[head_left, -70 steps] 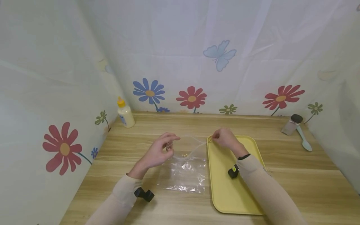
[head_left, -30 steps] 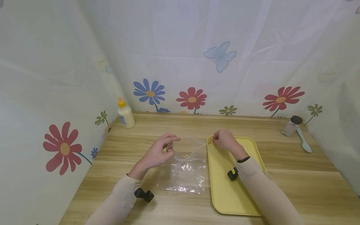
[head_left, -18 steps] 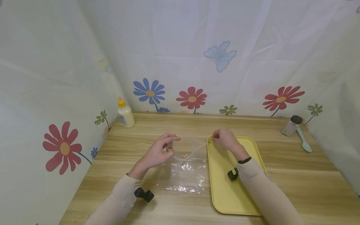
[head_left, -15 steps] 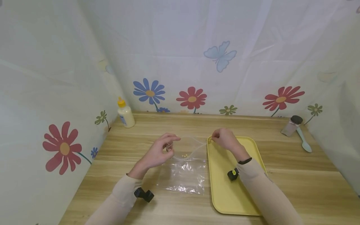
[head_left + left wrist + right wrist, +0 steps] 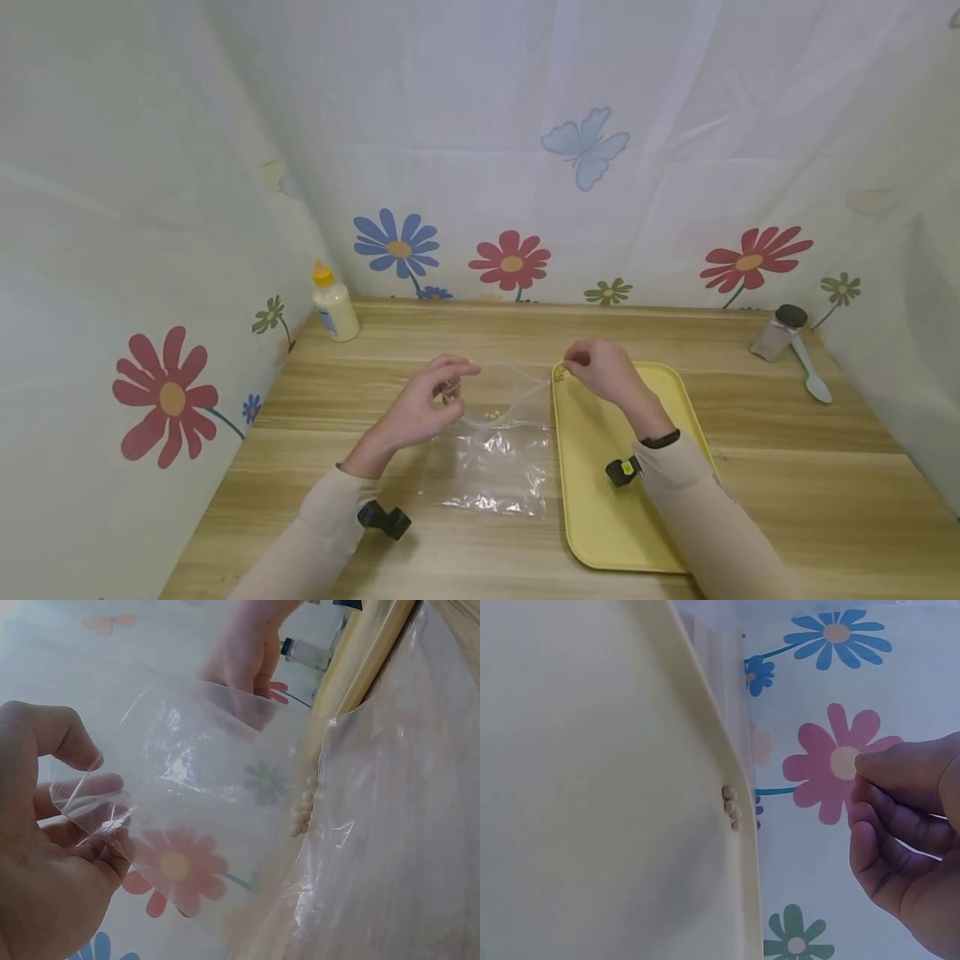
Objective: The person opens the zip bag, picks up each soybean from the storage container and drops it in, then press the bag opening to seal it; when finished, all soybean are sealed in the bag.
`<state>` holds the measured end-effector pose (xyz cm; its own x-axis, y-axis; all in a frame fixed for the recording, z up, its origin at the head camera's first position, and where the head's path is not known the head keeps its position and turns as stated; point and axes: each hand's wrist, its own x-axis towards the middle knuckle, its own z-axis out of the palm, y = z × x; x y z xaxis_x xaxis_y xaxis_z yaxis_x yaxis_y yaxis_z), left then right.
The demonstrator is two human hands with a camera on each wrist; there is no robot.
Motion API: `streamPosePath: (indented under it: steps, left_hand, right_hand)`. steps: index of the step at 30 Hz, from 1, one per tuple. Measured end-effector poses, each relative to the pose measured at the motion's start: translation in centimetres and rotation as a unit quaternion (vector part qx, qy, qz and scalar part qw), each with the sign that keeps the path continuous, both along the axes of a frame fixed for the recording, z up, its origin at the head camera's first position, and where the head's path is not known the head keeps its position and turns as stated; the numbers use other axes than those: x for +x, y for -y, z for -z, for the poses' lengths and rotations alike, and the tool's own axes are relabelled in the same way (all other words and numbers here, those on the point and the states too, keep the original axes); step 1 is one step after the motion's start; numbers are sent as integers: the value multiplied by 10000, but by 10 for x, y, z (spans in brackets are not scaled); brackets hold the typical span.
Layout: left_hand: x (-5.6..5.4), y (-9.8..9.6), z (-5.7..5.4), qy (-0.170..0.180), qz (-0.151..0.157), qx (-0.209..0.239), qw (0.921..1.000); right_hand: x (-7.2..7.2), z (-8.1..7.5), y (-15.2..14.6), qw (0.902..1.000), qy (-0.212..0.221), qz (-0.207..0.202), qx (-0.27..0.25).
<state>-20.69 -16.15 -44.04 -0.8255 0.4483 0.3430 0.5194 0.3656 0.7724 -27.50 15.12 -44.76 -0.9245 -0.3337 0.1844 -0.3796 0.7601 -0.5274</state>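
Note:
My left hand (image 5: 420,404) holds the rim of a clear plastic zip bag (image 5: 487,467), its mouth spread toward the tray. In the left wrist view, thumb and fingers curl about the bag's edge (image 5: 90,802). Several small round beige balls (image 5: 492,415) lie inside the bag. My right hand (image 5: 603,371) hovers over the far left corner of the yellow tray (image 5: 600,525), thumb and index tips together. I cannot tell whether a ball is between them. A few more balls (image 5: 731,806) sit against the tray's raised rim, below the right fingertips.
A white bottle with a yellow top (image 5: 336,308) stands at the back left. At the back right, a dark-lidded jar (image 5: 776,333) leans near a pale blue spoon (image 5: 812,379). Flower-printed curtains (image 5: 450,125) border the wooden table (image 5: 787,508). Each wrist carries a small black camera.
My right hand has risen slightly and shifted a little from the tray corner, its fingertips lifting off the balls there. The left hand and bag have stayed put.

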Motion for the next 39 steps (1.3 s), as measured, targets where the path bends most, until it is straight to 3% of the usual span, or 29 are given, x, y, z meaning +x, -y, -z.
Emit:
streamPosePath:
  steps: [10, 24, 33, 39]
  left_hand:
    - [0, -2, 2, 22, 29, -13, 10000]
    - [3, -6, 5, -64, 126, 84, 9999]
    - [0, -5, 2, -124, 143, 38, 9998]
    - [0, -5, -1, -176, 119, 43, 9998]
  right_hand:
    - [19, -11, 1, 9991, -300, 140, -266]
    - [40, -28, 1, 9950, -804, 22, -591]
    - [45, -37, 6, 9794, -1666, -441, -1052]
    - [49, -42, 15, 9643, -1963, -954, -1502]
